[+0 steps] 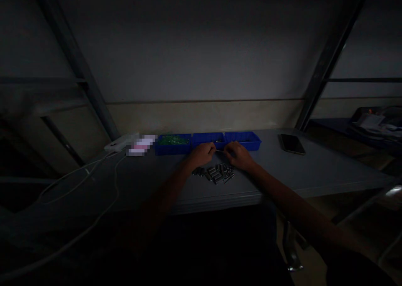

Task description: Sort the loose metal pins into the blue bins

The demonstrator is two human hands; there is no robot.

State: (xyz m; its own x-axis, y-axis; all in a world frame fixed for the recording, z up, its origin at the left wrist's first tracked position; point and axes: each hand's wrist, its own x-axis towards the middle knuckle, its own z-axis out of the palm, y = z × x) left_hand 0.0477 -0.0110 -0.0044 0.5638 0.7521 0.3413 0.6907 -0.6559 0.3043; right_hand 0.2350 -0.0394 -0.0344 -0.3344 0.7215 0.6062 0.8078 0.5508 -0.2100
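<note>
My left hand (203, 153) is closed in a pinch at the front of the middle blue bin (201, 145). My right hand (238, 154) pinches just to the right of it, before the right blue bin (255, 145). A thin, pale, rod-like piece (219, 151) spans the small gap between the fingertips; the dim light hides its exact kind. Below both hands, a loose group of small metal cylinders (216, 175) lies on the grey table (270, 173). Green, thin pieces (173, 140) fill the left blue bin (168, 150).
A dark phone (292, 144) lies on the right of the table. On the left are a white box-like device (117, 144) with white cables (115, 179) and a blurred pink-and-white item (141, 145). Metal posts (323, 64) frame the wall behind.
</note>
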